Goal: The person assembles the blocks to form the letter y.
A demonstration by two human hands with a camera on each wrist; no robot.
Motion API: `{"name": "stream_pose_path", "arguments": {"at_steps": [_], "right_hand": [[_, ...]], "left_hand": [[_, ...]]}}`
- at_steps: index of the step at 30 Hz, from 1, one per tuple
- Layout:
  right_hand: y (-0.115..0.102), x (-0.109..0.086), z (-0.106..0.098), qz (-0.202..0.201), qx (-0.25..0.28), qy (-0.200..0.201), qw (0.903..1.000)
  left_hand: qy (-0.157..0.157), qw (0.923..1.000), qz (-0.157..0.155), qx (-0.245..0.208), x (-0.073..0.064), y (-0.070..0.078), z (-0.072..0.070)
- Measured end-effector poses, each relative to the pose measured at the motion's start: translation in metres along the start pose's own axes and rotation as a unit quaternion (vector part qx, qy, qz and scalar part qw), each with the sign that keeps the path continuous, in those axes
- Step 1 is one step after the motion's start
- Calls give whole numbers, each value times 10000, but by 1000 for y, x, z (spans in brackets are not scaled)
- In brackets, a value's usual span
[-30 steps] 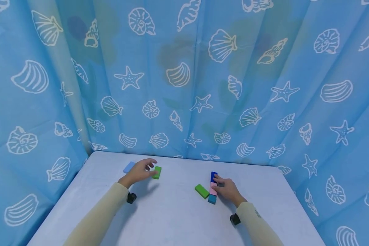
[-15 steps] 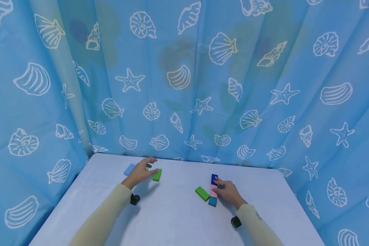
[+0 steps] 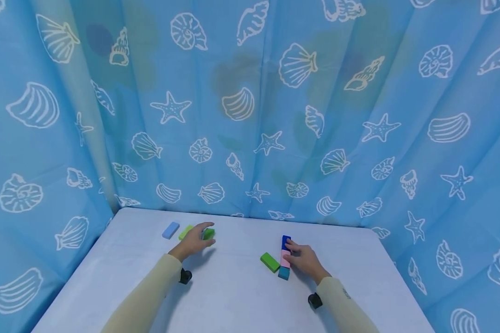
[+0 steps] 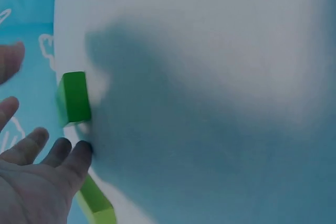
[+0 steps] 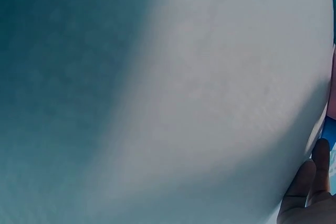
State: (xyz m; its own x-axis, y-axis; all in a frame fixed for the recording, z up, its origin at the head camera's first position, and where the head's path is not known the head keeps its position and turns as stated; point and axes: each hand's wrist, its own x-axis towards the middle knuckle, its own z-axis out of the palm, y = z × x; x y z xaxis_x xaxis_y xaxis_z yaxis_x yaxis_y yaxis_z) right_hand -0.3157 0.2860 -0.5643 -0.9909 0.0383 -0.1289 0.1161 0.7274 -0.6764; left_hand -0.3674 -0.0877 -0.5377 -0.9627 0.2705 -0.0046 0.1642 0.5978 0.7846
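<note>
In the head view my left hand (image 3: 192,243) reaches over a green block (image 3: 209,234), its thumb and fingers spread on either side. The left wrist view shows those fingers apart from the green block (image 4: 76,97). Left of that hand lie a lime-green block (image 3: 185,232) and a light blue block (image 3: 171,230). My right hand (image 3: 307,262) rests its fingertips at a row of blocks: dark blue (image 3: 286,242), pink (image 3: 285,258) and teal (image 3: 284,273). Another green block (image 3: 270,262) lies slanted just left of this row. Little of the right hand shows in its wrist view.
A white-covered table (image 3: 233,296) bears all the blocks. Behind it and along both sides hangs a blue curtain (image 3: 250,125) printed with white shells and starfish. A small black device (image 3: 185,276) sits at the left wrist, another (image 3: 315,301) at the right.
My left hand has shifted right, over the green block, uncovering the lime-green block behind it. The right hand stays at the row of blocks. The head view has swung slightly.
</note>
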Motion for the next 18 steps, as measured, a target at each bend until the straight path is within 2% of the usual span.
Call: {"name": "stream_pose_path", "arguments": {"at_steps": [10, 18], "right_hand": [[-1, -1, -3, 125, 85, 6, 9999], [-1, -1, -1, 116, 109, 27, 9999]], "left_hand": [[-40, 9992, -295, 255, 9, -2, 9], [-138, 9988, -420, 200, 16, -4, 12]]}}
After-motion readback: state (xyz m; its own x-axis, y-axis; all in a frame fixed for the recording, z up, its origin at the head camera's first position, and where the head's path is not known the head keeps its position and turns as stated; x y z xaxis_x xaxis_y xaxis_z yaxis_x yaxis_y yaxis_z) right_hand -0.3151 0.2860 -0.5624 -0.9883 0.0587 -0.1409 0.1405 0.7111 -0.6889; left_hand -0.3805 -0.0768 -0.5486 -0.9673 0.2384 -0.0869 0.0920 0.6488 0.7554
